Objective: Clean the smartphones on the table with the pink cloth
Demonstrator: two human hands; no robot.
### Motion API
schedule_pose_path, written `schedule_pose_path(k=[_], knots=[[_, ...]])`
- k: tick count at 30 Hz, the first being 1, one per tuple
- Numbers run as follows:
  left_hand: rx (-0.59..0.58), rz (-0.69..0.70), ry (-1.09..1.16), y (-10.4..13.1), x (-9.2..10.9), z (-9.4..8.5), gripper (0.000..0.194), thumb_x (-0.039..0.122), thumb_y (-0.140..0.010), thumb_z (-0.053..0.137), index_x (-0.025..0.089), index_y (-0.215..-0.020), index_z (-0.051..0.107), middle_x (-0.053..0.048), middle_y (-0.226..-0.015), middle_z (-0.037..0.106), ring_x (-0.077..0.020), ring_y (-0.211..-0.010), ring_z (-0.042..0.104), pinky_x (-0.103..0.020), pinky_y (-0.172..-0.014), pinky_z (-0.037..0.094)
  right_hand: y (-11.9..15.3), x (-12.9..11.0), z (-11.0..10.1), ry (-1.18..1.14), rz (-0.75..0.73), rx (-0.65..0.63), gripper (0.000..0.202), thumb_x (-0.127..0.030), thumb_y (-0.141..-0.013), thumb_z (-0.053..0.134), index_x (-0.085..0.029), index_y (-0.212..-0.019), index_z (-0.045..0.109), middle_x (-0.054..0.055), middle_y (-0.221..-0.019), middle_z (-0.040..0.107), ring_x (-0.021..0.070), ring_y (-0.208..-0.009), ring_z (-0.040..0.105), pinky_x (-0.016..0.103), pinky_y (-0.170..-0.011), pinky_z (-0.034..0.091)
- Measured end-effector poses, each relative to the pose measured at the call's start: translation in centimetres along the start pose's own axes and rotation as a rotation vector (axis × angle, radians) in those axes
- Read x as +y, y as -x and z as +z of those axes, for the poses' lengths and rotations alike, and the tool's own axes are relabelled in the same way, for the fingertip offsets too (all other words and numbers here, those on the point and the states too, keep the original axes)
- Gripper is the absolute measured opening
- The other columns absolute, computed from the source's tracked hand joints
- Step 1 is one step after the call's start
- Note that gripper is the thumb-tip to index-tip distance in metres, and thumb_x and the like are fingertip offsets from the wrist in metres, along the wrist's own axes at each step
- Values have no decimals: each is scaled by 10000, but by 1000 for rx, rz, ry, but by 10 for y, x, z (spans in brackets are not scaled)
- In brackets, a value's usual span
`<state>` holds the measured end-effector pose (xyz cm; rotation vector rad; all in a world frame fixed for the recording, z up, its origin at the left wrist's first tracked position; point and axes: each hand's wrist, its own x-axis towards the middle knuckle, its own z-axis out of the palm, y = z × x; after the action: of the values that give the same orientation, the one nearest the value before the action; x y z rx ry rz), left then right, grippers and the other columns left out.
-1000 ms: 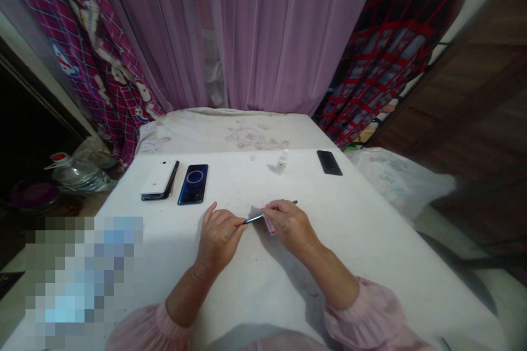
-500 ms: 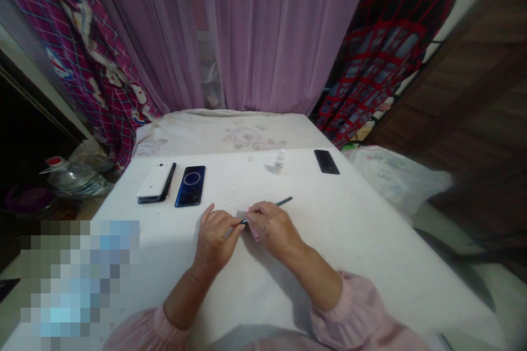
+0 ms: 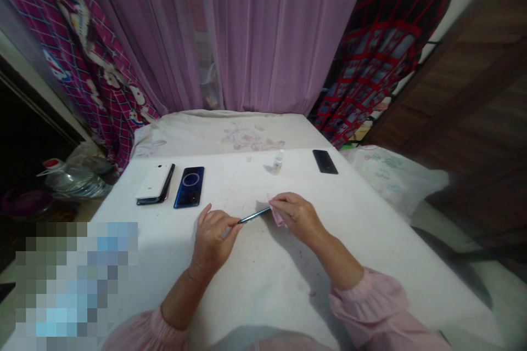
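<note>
Dark pen [image 3: 254,215] held just over the white tablecloth [image 3: 255,296], pointing toward two o'clock from the left hand [image 3: 214,237]. Left thumb and forefinger pinched closed on its near tip, little finger raised; right hand [image 3: 298,215] has its fingertips closed on a pink cloth [image 3: 279,218] at the pen's farther stretch, pressure not readable. Judgement: for a good wipe, anchor the near tip firmly, keep the cloth wrapped all round the barrel, draw in line toward two o'clock, and turn the pen slightly between strokes; sideways pull could bend the left pinch loose. Versus 0.5 s earlier: cloth and right hand, then close to the left fingertips, have shifted outward; more barrel is bare between the hands, and the far end, then protruding, is hidden. Left pinch unchanged.
</note>
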<state>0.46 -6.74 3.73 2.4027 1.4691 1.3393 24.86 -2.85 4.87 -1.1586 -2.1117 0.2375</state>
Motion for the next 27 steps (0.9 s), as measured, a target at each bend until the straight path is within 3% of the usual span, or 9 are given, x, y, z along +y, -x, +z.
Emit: schedule_pose_path(k=[7, 12, 17, 27], knots=[[-43, -25, 12, 1, -6, 2, 111, 253, -880, 581, 236, -792, 646, 22, -711, 651, -168, -718, 620, -468, -1022, 367, 5, 42, -7, -293, 104, 69, 198, -302, -869, 598, -272, -968, 766, 51, -927, 705, 170, -839, 665, 290, -737, 543], [-133, -75, -41, -3, -7, -2, 106, 258, -880, 562, 241, -824, 650, 9, -774, 675, -187, -785, 634, -497, -1051, 324, 3, 42, 2, -498, 227, 125, 177, -317, -830, 645, -260, -938, 774, 55, -946, 709, 178, -884, 662, 306, -792, 547], [-186, -12, -195, -20, 7, -6, 144, 255, -866, 594, 243, -979, 681, -31, -907, 694, -235, -906, 627, -555, -1076, 271, -1, 34, 9, -504, 258, 156, 200, -295, -832, 627, -261, -970, 769, 57, -949, 699, 176, -890, 652, 303, -782, 540], [-338, 78, -322, -59, 45, 38, 91, 254, -872, 655, 239, -933, 721, -35, -857, 699, -250, -892, 614, -577, -1068, 273, 3, 19, 20, -545, 266, 191, 213, -311, -848, 616, -250, -984, 768, 70, -958, 702, 187, -909, 656, 322, -822, 540]])
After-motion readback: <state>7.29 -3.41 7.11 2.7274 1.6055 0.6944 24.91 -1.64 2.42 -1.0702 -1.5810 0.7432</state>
